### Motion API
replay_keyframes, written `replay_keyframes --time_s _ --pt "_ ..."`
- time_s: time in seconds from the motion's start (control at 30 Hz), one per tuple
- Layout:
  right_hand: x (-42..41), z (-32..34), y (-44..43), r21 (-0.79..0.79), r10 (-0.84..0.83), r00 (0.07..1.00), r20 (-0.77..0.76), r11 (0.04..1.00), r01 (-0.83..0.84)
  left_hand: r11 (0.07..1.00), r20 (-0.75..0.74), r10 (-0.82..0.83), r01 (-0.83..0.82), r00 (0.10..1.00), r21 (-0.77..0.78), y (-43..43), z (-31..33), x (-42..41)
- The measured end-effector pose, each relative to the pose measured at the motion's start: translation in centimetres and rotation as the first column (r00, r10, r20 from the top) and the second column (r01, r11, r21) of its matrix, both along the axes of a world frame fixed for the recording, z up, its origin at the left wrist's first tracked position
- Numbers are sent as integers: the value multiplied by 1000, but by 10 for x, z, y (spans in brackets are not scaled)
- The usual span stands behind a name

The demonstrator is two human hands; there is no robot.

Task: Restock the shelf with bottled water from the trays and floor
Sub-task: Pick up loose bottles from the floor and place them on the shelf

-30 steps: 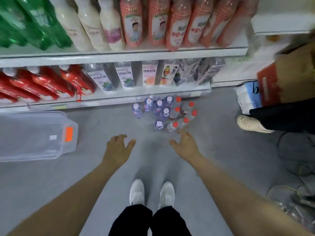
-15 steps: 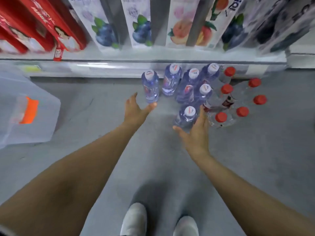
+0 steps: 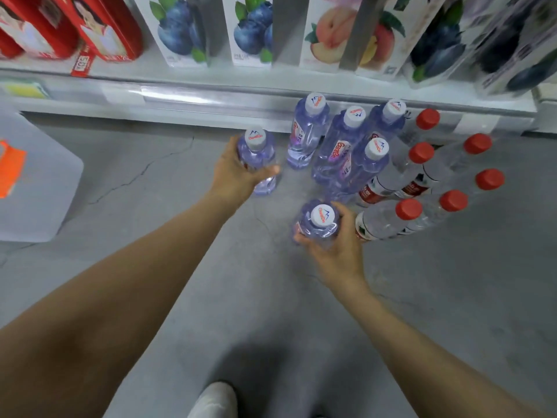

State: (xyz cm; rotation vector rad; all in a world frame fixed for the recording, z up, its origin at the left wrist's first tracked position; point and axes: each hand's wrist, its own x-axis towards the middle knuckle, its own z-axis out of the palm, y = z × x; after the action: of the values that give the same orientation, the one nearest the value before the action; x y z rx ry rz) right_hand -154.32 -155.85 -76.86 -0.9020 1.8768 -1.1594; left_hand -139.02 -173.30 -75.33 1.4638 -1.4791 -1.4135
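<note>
Gripping the leftmost water bottle [image 3: 257, 158] with the curled left hand [image 3: 233, 176] and the nearest water bottle [image 3: 319, 226] with the curled right hand [image 3: 336, 254], both low by the floor [image 3: 241, 297] before the bottom shelf [image 3: 211, 98], seemingly to carry two per trip.

Grey concrete floor [image 3: 271, 312], crossed by thin cracks [image 3: 144, 173]; along its far edge, a low white shelf [image 3: 211, 96]. Upright juice cartons [image 3: 253, 31] with blueberry and peach prints on it; red cartons [image 3: 105, 31] at left; translucent plastic bin [image 3: 45, 191] with orange latch [image 3: 10, 168] on the floor, far left.
</note>
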Motion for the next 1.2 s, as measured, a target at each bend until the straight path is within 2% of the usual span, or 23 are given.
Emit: replay_keyframes --time_s 0.23,0.33,0.47,0.6,0.73,0.87,1.03,1.2 --pt "4 -2 -12 -45 46 997 -66 998 -49 998 98 -60 60 993 0 64 -3 36" --pt "10 -9 -9 -8 29 996 -87 1000 -29 999 95 -32 28 995 41 64 -8 38" --pt "8 -28 -4 78 56 994 -97 996 -48 992 125 -91 79 988 98 59 -22 36" --pt "9 -36 -5 145 50 997 -62 989 -41 983 139 -90 65 986 175 63 -28 36" --pt "13 -36 -10 149 21 999 -33 989 -16 974 112 -75 49 991 222 63 -26 40" --pt "9 -32 -16 128 5 1000 -1 992 -5 975 152 -71 37 986 218 56 -19 36" --pt "4 -11 -7 148 36 981 193 987 -65 962 164 6 -51 986 267 62 0 40" --pt "10 59 25 209 -6 903 430 974 -93 921 99 23 -60 995 384 96 65 47"
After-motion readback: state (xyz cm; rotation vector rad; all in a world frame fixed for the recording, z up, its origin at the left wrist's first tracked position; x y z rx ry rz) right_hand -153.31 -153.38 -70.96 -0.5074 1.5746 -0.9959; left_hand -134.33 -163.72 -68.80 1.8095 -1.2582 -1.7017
